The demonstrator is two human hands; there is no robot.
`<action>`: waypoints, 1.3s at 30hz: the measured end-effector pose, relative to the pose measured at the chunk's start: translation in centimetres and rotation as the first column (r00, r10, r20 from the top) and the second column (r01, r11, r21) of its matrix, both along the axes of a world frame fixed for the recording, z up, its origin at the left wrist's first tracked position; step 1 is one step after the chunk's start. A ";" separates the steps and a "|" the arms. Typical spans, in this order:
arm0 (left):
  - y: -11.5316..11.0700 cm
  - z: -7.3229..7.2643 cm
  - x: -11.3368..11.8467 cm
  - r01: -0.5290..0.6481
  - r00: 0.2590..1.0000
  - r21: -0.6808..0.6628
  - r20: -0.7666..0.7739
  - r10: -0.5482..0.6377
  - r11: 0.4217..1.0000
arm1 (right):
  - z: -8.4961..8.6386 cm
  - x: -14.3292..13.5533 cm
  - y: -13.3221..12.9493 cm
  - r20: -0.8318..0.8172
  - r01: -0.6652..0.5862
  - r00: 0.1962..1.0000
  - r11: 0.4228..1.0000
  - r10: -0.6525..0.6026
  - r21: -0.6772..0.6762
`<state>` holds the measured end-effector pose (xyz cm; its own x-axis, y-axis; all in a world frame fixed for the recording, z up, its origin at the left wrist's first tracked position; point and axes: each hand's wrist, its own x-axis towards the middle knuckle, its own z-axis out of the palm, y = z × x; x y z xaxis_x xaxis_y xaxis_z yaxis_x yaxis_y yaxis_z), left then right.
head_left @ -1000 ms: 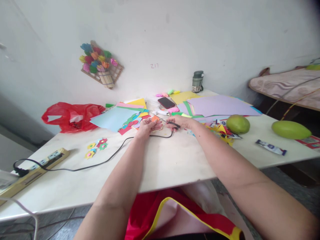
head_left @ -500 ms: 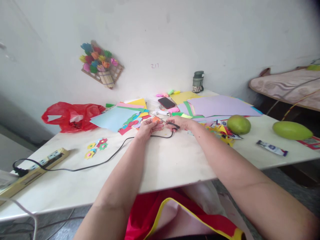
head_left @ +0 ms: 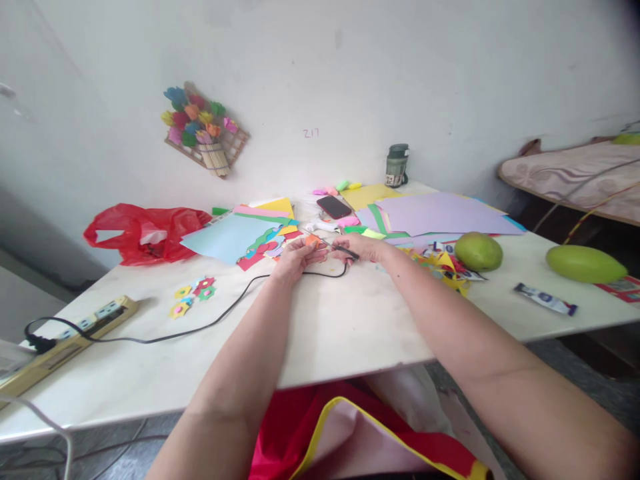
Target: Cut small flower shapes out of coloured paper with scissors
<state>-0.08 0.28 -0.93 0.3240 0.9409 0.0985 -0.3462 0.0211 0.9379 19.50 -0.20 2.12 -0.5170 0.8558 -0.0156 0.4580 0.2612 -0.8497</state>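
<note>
Chg over last sec: v. little. Whole view sits a hair lower; L hand point(head_left: 297, 257) & R hand point(head_left: 363, 247) are in nearly the same spot, w/ the dark-handled metal scissors point(head_left: 351, 253) and the small bright-orange paper piece point(head_left: 313, 240) btwn them. So, my judgement: the snipping in hand carries on at the same place, no step visibly finished. Grip: R fingers closed round the scissor handles, blades aimed approx 10 o'clock; L fingertips pinching the orange paper. Can't tell if blades bite or how far apart they stand; too small.

Materials, big to small; clock centred on hands, 12 = toward the pale, smudged, smooth wall point(head_left: 280, 40):

- White, hard, glossy-ish tabletop point(head_left: 345, 333), faint stains, spreads all round.
- Flat, matte purple paper sheet point(head_left: 440, 212), straight-edged, 2 o'clock, atop other coloured sheets.
- Crumpled, shiny, thin red plastic bag point(head_left: 173, 230), 9 o'clock.
- Flat light-blue paper sheet point(head_left: 225, 237), approx 9-10 o'clock, nearer than bag.
- Smooth, rounded green fruit point(head_left: 479, 251), 3 o'clock, just beside loose, curly yellow paper scraps point(head_left: 453, 277).
- Flat, dark, glossy rectangular phone point(head_left: 334, 207), 12 o'clock.
- Small multicoloured paper flowers point(head_left: 204, 287), wavy-edged w/ contrasting centres, approx 8 o'clock, grouped close.
</note>
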 end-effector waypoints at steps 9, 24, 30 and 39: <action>0.3 -0.2 -0.2 0.010 1.000 -0.019 -0.002 -0.010 1.000 | -0.7 0.2 0.7 -0.033 -0.004 0.999 1.000 0.003 -0.018; 0.5 -0.5 -0.2 0.028 1.000 0.003 0.011 -0.028 1.000 | -1.1 0.2 1.0 -0.013 -0.015 1.000 1.000 0.015 0.019; 0.4 -0.4 -0.2 0.004 1.000 0.001 -0.010 -0.004 1.000 | -1.1 0.2 1.0 -0.008 -0.012 1.000 1.000 0.012 0.022; 0.4 -0.3 -0.1 0.007 1.000 -0.006 -0.002 -0.007 1.000 | -0.7 0.0 0.5 0.008 0.008 1.000 0.999 -0.008 0.038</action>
<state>-0.22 0.64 -1.27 0.3304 0.9393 0.0924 -0.3442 0.0287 0.9384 19.55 0.33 1.42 -0.5101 0.8600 0.0128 0.4673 0.2896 -0.8353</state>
